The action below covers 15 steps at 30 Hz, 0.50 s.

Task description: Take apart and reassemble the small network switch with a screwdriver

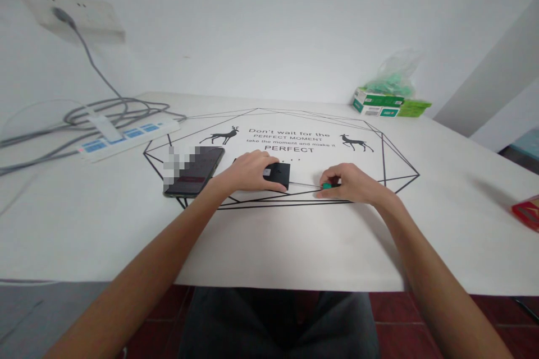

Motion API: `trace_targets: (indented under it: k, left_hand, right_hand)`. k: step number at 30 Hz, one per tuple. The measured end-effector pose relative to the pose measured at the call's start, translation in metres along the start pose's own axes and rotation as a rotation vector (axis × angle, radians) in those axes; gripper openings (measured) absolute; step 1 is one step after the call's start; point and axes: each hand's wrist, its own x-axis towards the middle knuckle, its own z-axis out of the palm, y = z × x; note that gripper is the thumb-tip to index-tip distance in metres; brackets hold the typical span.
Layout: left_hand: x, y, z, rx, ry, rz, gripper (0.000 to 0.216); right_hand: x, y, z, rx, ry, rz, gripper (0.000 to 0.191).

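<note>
My left hand is wrapped over a flat black rectangular device and steadies it on the table; its left part is hidden under my fingers. My right hand pinches a screwdriver by its green handle, with something dark red showing between the fingers. From there the thin metal shaft reaches left to the device's right edge. I cannot make out exactly where the tip meets it. Left of my left hand lies a dark smartphone, flat on the table.
The white table carries printed text and deer outlines. A power strip and coiled grey cable lie at the left, running to a wall socket. Green-and-white boxes bear a plastic bag. A red packet sits far right.
</note>
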Motion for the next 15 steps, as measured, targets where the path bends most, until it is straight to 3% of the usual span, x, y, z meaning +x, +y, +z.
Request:
trace_targets:
  k: [10, 15]
  left_hand:
    - [-0.001, 0.002, 0.003, -0.072, 0.048, 0.044, 0.077]
    - [0.003, 0.007, 0.010, -0.250, 0.129, 0.165, 0.051]
  right_hand:
    - [-0.001, 0.001, -0.002, 0.037, 0.004, 0.011, 0.034]
    - [-0.001, 0.004, -0.004, 0.058, 0.029, 0.011, 0.033]
